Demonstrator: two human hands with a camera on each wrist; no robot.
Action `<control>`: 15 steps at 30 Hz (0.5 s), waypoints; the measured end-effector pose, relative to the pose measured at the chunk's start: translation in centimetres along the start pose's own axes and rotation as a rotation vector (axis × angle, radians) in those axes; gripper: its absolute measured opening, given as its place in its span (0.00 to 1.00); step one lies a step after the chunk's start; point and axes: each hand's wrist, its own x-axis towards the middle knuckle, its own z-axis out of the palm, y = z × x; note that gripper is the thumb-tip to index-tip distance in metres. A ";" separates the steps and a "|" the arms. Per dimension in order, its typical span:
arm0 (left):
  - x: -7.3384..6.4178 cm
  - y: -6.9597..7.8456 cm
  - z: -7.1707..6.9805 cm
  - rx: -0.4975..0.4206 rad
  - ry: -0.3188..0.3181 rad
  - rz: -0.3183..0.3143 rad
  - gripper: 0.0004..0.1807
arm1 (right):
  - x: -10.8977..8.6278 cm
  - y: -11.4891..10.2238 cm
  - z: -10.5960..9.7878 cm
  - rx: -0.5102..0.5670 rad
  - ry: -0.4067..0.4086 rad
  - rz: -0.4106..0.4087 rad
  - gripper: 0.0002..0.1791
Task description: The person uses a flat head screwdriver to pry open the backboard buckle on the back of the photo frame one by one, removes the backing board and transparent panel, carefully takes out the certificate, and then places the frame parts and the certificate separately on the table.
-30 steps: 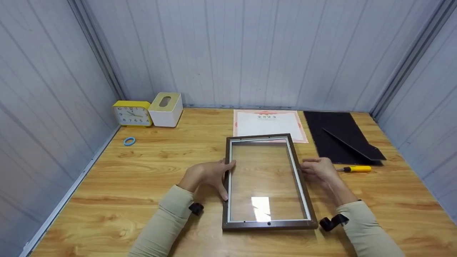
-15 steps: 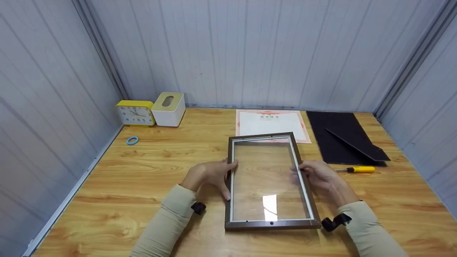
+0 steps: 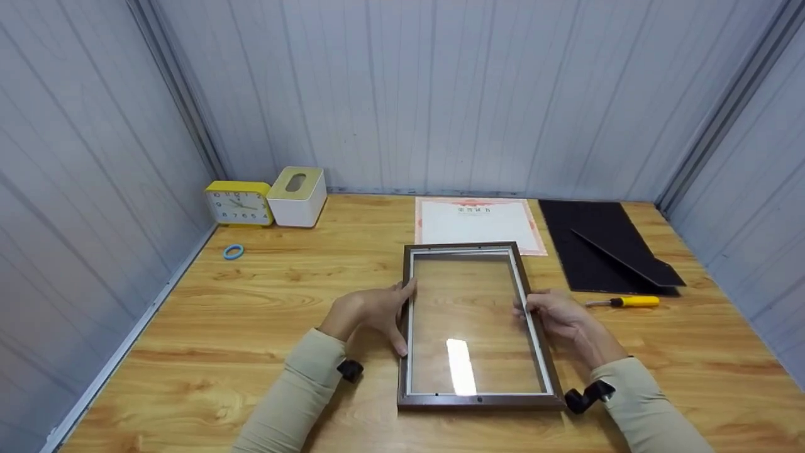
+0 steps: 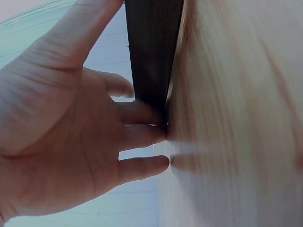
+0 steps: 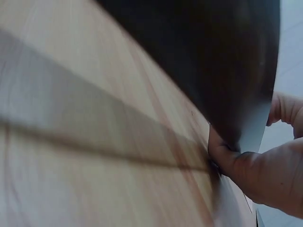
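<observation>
A brown picture frame (image 3: pixel 479 401) with a pale inner edge and a clear pane lies in front of me in the head view. My left hand (image 3: pixel 371 311) is spread along its left side, with a thumb and finger on the bar. The left wrist view shows the other fingers (image 4: pixel 144 168) fairly straight, their tips low against the frame's side and near the table. On the right side my right hand (image 3: pixel 563 314) grips the bar, thumb above and fingertips showing through the pane underneath. In the right wrist view the dark frame edge (image 5: pixel 203 52) stands above the table, with a shadow below.
A yellow screwdriver (image 3: pixel 635 302) lies right of the frame. Behind are a red-bordered certificate (image 3: pixel 475 226) and black boards (image 3: pixel 591 217). At left stand a yellow clock (image 3: pixel 239 204), a tissue box (image 3: pixel 295 207) and a blue ring (image 3: pixel 233 252). Walls enclose the back and sides.
My right hand has gone from beside the frame's right bar to gripping it, fingertips beneath. The light reflection in the pane has shifted. My left hand stays on the left bar.
</observation>
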 end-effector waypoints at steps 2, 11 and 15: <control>0.0 -0.1 0.0 -0.008 0.009 0.020 0.82 | 0.0 0.0 0.1 -0.022 -0.007 -0.015 0.13; 0.1 -0.7 -0.3 -0.033 0.018 0.078 0.82 | -0.1 -0.1 0.5 -0.042 -0.007 -0.014 0.15; 0.3 -1.4 -0.7 -0.126 0.076 0.157 0.59 | -0.1 0.0 0.4 -0.045 -0.032 -0.005 0.15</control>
